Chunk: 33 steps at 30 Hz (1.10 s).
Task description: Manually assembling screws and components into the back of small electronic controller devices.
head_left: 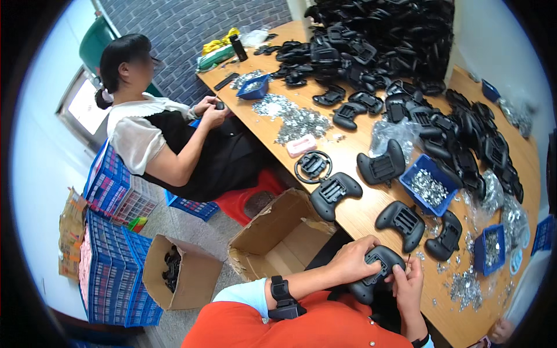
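At the table's near edge, a black game controller shell [376, 271] is tilted with its battery-slot side up. My left hand [353, 261] is closed round its far-left part, the thumb pressing into the slots. My right hand [408, 284] is at the shell's right grip, its thumb and fingers pinched together; what they hold is too small to make out. Beyond my hands lie more controller shells [400, 225], slots up. A blue bin [436, 204] of small metal pieces stands past them, and a smaller blue bin [490, 258] is to the right.
A big heap of black controller shells [377, 46] fills the table's far side. Loose metal pieces [296, 119] and plastic bags [394, 136] lie about. A co-worker [168, 133] sits at the left, holding something small. Cardboard boxes [275, 238] and blue crates [116, 272] stand on the floor.
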Each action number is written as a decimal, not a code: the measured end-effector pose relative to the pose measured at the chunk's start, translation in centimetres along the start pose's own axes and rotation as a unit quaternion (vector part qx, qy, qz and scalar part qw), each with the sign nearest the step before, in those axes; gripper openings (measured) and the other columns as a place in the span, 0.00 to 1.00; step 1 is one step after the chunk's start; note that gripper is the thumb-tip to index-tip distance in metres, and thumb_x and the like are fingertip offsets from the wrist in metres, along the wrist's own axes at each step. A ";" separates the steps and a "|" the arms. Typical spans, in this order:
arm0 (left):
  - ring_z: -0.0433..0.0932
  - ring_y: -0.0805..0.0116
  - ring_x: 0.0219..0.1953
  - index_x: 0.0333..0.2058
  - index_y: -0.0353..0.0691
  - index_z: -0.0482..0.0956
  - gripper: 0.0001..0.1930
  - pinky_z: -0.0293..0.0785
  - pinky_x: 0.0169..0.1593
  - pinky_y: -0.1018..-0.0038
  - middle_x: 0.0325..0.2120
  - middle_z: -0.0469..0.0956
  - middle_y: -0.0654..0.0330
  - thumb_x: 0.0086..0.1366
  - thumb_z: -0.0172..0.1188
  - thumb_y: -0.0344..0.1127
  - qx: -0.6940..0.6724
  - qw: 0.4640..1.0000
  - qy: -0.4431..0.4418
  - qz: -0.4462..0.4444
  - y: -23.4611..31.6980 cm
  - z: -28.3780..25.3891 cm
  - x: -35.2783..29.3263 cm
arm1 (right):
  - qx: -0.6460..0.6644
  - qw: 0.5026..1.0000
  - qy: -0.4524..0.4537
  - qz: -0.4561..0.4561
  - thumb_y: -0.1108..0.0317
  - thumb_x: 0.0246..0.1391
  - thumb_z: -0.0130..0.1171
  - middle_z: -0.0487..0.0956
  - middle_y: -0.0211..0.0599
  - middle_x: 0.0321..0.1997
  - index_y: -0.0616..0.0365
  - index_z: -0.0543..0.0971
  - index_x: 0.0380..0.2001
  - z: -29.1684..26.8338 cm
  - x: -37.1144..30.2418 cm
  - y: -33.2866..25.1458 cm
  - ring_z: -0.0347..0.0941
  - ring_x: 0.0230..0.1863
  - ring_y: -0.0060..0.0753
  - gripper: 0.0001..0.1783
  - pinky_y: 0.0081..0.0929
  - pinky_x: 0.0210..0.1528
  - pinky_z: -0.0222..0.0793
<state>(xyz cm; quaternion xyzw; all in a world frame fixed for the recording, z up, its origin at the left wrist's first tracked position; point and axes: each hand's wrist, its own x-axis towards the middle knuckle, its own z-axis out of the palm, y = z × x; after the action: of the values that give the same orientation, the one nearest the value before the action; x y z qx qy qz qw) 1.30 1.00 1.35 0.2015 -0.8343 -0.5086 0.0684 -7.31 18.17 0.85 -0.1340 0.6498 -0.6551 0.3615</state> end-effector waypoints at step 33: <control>0.65 0.80 0.28 0.44 0.37 0.73 0.19 0.63 0.32 0.79 0.25 0.70 0.68 0.53 0.62 0.34 -0.072 0.997 -0.012 0.030 -2.9 2.5 0.6 | 0.057 0.992 -0.074 -0.078 0.73 0.56 0.55 0.75 0.35 0.23 0.59 0.62 0.48 -2.4 -0.1 1.8 0.61 0.11 0.15 0.19 0.14 0.11 0.55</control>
<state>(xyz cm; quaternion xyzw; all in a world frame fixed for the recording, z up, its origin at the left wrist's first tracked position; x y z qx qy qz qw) 0.68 1.63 -2.39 0.1648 -0.8023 -0.5670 0.0883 -8.22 20.24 -1.11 -0.2120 0.5701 -0.7057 0.3633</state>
